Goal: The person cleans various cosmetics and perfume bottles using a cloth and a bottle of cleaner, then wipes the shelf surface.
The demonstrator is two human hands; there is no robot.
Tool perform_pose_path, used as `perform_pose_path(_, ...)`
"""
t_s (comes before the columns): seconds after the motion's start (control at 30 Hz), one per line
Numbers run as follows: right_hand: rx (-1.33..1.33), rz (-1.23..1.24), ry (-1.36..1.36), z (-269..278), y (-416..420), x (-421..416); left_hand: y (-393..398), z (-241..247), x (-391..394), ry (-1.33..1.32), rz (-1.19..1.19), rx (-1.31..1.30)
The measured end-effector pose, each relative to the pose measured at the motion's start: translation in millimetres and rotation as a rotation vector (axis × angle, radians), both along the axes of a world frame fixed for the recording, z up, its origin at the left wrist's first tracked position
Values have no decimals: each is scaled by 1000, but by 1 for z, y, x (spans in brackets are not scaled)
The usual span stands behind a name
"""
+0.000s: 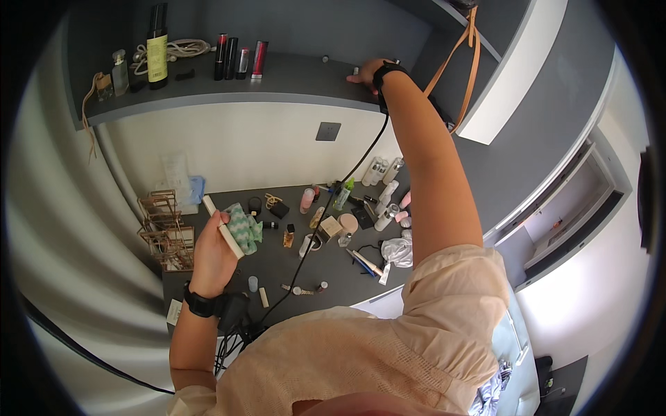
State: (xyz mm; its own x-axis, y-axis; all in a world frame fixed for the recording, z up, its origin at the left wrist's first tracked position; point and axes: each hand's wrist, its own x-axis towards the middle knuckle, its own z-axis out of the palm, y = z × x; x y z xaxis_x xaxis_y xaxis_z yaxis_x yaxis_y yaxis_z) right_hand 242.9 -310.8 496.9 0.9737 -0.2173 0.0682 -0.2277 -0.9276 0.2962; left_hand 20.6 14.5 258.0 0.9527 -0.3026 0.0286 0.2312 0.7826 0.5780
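Note:
My left hand holds a slim cream-white stick-shaped box or tube above the desk's left part, with a green and white patterned cloth beside it. My right hand reaches onto the grey wall shelf, its fingers near a small light-topped item; whether it grips anything is not visible. Further left along that shelf stand several lipstick or mascara tubes and a dark bottle with a yellow label. A metal-strap wristwatch lies near the desk's front edge.
Bottles, a cream box, a silvery pouch and pens crowd the grey desk. Wire racks stand at its left, by the curtain. A black cable runs from my right wrist across the desk. Tan straps hang right of the shelf.

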Motion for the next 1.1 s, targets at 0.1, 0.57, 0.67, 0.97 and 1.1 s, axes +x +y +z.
perform_pose_path(0.1,-3,33,21,-11,-20,21,0,-3,-1,-57,-29,21)
perform_pose_path(0.57,1208,797,-116,-101,53,-206,-17,0,-4,-513,117,270)
perform_pose_path(0.67,954,795,-145,-161,102,-244,-25,0,-7,-384,14,27)
perform_pose_path(0.97,1447,801,-211,-212,129,-262,-17,11,-32,-305,118,25)
perform_pose_path(1.1,1428,856,-334,-240,158,-257,-26,15,-43,-229,142,85)
